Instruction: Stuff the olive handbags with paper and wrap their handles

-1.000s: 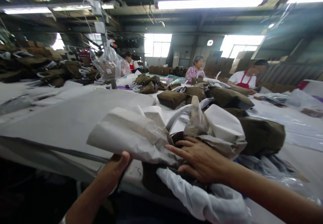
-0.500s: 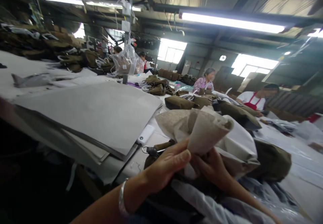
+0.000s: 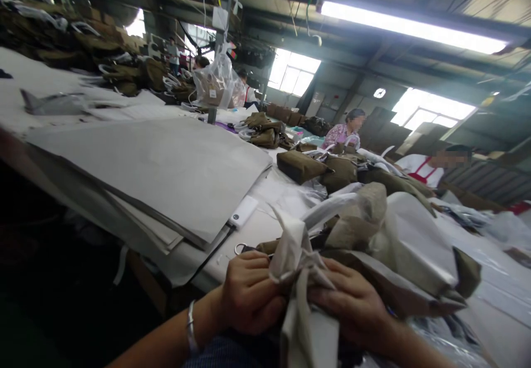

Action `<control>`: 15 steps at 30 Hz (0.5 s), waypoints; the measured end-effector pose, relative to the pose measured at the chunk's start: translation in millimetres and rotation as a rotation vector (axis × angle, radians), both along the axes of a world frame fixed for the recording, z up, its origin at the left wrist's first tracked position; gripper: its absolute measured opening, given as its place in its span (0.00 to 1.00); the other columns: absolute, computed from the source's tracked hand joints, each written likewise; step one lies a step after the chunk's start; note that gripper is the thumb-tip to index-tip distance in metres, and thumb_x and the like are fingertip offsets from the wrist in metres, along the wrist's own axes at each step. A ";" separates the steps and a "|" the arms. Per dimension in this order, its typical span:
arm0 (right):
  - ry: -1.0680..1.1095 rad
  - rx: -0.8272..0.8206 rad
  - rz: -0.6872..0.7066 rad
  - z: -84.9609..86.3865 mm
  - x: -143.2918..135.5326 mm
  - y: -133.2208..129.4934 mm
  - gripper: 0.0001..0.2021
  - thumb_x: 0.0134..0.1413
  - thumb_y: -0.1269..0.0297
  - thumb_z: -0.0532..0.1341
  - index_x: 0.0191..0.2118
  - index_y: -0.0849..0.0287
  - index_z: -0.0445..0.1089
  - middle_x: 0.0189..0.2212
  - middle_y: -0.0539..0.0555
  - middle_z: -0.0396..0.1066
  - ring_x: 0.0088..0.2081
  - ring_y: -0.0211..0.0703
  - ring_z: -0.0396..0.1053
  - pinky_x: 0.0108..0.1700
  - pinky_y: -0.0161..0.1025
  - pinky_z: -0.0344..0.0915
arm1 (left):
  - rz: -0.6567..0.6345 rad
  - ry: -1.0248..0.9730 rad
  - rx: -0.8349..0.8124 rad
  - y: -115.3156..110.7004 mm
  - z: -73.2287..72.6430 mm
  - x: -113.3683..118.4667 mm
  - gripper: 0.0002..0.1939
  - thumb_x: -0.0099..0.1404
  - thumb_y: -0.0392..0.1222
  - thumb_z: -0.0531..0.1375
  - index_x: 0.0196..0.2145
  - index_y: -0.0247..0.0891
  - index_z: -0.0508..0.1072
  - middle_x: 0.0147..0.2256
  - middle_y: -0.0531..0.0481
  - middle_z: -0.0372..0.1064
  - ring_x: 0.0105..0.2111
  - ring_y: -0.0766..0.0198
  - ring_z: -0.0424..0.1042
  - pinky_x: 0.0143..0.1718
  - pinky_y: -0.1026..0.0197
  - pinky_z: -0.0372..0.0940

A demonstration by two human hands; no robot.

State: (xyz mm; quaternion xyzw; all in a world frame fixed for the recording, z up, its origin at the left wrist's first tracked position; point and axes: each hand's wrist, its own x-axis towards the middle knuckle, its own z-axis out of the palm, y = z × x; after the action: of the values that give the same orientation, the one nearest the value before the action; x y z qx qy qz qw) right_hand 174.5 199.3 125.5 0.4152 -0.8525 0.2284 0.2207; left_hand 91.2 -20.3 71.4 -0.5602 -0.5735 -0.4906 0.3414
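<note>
My left hand (image 3: 248, 293) is closed around crumpled grey-white tissue paper (image 3: 296, 252) at the table's near edge. My right hand (image 3: 355, 301) grips the same paper from the other side, the two hands almost touching. The paper rises in a twisted peak between them. Under and behind it lies an olive-brown fabric bag (image 3: 398, 252) with more paper stuffed into it. A metal ring and strap end (image 3: 240, 248) poke out just left of my left hand. A bracelet sits on my left wrist.
A thick stack of grey paper sheets (image 3: 157, 169) covers the table to the left, with a small white device (image 3: 243, 212) at its corner. More olive bags (image 3: 301, 166) lie further back. Other people (image 3: 346, 130) work across the table. Bags are piled at far left (image 3: 103, 47).
Both hands have dropped lower and squeezed the tissue paper into a tight twist; one second ago the paper was a loose wad held up. The view has swung left and tilted.
</note>
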 end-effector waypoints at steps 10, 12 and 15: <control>-0.613 0.265 0.063 23.7 -16.7 -29.4 0.22 0.72 0.53 0.44 0.50 0.57 0.71 0.47 0.61 0.76 0.51 0.49 0.71 0.56 0.46 0.67 | -0.113 -0.139 0.176 11.7 -3.3 -6.1 0.22 0.75 0.47 0.43 0.26 0.39 0.64 0.14 0.57 0.57 0.14 0.68 0.54 0.22 0.59 0.52; -0.683 0.271 0.013 24.1 -22.1 -33.2 0.21 0.72 0.53 0.45 0.49 0.57 0.72 0.49 0.60 0.74 0.51 0.48 0.71 0.56 0.45 0.67 | -0.168 -0.164 0.200 13.7 -4.4 -9.4 0.23 0.75 0.49 0.44 0.26 0.39 0.65 0.14 0.58 0.53 0.13 0.69 0.51 0.20 0.59 0.50; -0.767 0.274 -0.056 17.6 -32.9 -32.0 0.18 0.73 0.56 0.47 0.49 0.57 0.72 0.48 0.58 0.75 0.51 0.46 0.71 0.55 0.41 0.67 | -0.262 -0.218 0.261 18.7 -4.7 -13.1 0.23 0.75 0.52 0.46 0.27 0.38 0.66 0.13 0.59 0.52 0.13 0.69 0.51 0.20 0.59 0.49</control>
State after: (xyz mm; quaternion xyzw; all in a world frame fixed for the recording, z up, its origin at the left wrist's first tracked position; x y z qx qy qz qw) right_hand 141.6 167.3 143.1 0.3022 -0.9065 0.2447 -0.1646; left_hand 78.1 -1.6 66.7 -0.5246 -0.4611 -0.6585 0.2803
